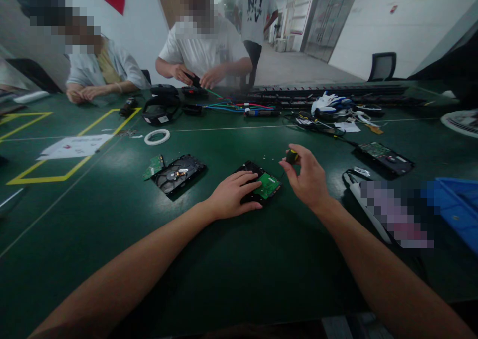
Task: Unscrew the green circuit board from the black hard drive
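Observation:
A hard drive (269,184) with a green circuit board facing up lies on the table in front of me. My left hand (236,192) holds it from the left, fingers stretched across its top and thumb along the near edge. Just right of the drive, my right hand (306,175) is closed on the short black-and-yellow handle of a screwdriver (292,156). Its thin shaft slants down toward the drive's right edge; whether the tip touches is too faint to tell. Several tiny pale bits, perhaps screws, lie beyond the drive.
Left stands an opened hard drive (178,173) beside a loose green circuit board (154,169). A white tape roll (157,137) lies behind. At right are another drive (384,159), a white power strip (369,212) and a blue bin (457,204). Cables (231,107) and co-workers occupy the far side.

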Demonstrator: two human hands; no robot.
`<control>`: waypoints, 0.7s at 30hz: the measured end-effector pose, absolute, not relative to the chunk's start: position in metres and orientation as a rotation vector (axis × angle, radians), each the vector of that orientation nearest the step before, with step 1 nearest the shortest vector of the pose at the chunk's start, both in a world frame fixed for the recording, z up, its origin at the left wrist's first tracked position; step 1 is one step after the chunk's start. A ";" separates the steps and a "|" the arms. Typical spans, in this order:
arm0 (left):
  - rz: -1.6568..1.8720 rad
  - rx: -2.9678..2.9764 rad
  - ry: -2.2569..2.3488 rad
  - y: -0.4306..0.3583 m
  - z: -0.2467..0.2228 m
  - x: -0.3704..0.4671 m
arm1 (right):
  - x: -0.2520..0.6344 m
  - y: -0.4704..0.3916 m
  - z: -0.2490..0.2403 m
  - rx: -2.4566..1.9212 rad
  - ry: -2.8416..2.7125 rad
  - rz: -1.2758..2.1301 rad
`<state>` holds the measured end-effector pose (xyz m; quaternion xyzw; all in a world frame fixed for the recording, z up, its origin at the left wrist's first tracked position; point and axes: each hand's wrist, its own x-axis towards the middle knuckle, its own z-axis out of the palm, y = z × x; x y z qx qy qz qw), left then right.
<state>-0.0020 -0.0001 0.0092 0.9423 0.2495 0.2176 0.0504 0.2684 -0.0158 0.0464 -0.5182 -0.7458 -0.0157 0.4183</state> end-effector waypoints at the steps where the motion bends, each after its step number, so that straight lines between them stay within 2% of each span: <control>1: 0.668 2.865 0.771 0.000 0.009 -0.002 | 0.269 -0.014 0.045 -1.297 -1.893 -0.032; 14: 0.560 2.898 0.863 -0.005 0.015 0.008 | 0.268 -0.013 0.038 -1.431 -1.904 0.061; 21: 0.636 2.877 0.868 -0.005 0.009 0.008 | 0.267 -0.015 0.037 -1.390 -1.763 0.089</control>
